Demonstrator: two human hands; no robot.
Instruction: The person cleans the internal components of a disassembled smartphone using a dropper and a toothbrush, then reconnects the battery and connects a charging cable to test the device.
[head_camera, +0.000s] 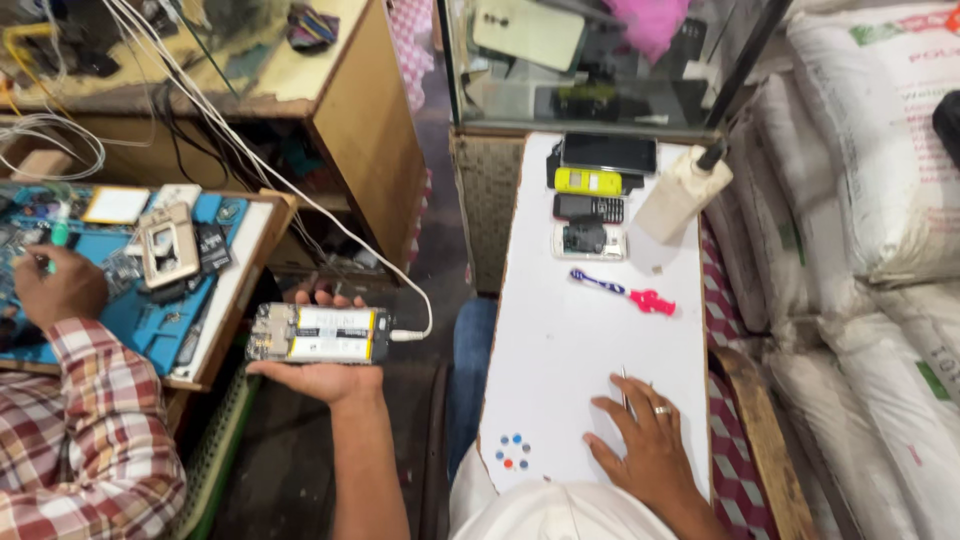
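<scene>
White board amid sacks; right hand flat, fingers spread; left hand grips opened phone.

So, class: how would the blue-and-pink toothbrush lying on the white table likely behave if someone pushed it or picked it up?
The blue-and-pink toothbrush looks like thin plastic, so it is probably light and fairly stiff. Lying flat on the smooth white table, it would likely slide or spin under a push rather than tip. Its chunky pink end might stop it from rolling far.

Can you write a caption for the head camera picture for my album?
Left hand holds an opened phone on a white cable; right hand rests on a white table.
</scene>
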